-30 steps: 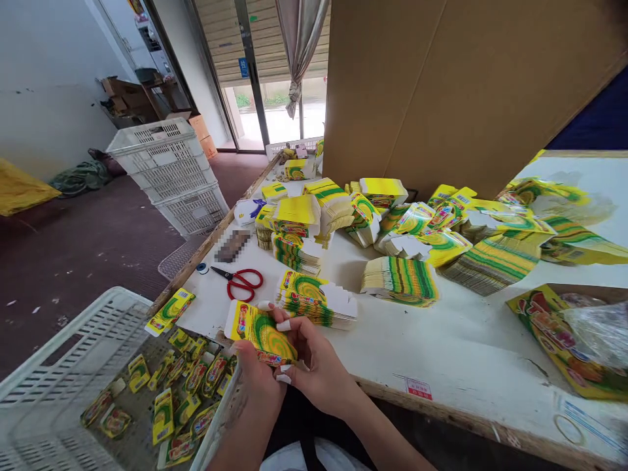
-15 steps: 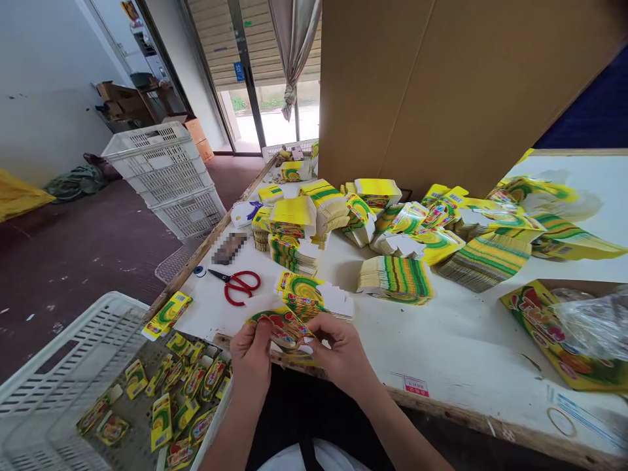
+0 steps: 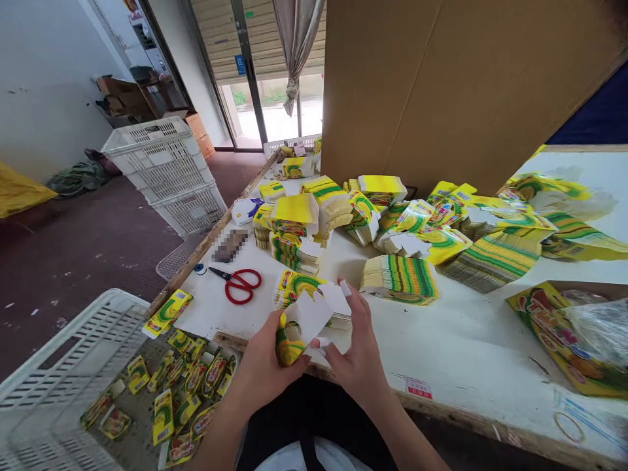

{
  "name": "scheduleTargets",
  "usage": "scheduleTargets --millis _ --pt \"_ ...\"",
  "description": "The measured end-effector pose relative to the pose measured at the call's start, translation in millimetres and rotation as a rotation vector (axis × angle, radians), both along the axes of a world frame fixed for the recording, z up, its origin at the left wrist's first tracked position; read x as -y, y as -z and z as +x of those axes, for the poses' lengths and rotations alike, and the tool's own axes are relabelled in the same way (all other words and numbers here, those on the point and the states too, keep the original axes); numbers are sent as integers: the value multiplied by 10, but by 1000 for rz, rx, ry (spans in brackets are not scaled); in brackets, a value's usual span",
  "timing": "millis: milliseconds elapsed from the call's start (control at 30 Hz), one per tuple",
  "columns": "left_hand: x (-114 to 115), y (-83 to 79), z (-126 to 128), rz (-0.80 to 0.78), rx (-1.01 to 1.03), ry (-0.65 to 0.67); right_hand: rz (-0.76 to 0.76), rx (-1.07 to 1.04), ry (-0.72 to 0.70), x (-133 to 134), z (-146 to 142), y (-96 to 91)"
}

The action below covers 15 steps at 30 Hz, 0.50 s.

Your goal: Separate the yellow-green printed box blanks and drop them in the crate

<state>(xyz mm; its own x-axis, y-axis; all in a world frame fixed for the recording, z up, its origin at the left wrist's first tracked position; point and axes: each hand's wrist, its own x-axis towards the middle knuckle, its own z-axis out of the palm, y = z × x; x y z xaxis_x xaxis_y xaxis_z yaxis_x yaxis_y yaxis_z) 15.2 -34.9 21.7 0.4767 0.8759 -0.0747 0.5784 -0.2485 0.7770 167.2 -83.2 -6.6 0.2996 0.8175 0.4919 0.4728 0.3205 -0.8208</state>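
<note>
The left hand (image 3: 265, 358) holds 1 small box (image 3: 310, 319) at the near edge of the table (image 3: 441, 347). The right hand (image 3: 360, 350), just right of it, has thumb and forefinger spread wide.

The carton (image 3: 308, 322) looks glossy paperboard, the crate (image 3: 93, 322) plastic.

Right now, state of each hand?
Left hand: closed, holding a carton.
Right hand: open, fingers spread by the carton; contact unclear.
</note>
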Motion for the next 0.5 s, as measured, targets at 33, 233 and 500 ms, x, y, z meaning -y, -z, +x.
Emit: scheduleTargets --millis 33,233,500 --pt "37 38 38 21 -13 -16 -70 -142 -21 -2 -8 32" --pt "171 209 123 260 18 153 -458 -778 -415 -13 -36 -6" --pt "28 314 99 97 62 32 -290 -159 -416 36 -96 -29"
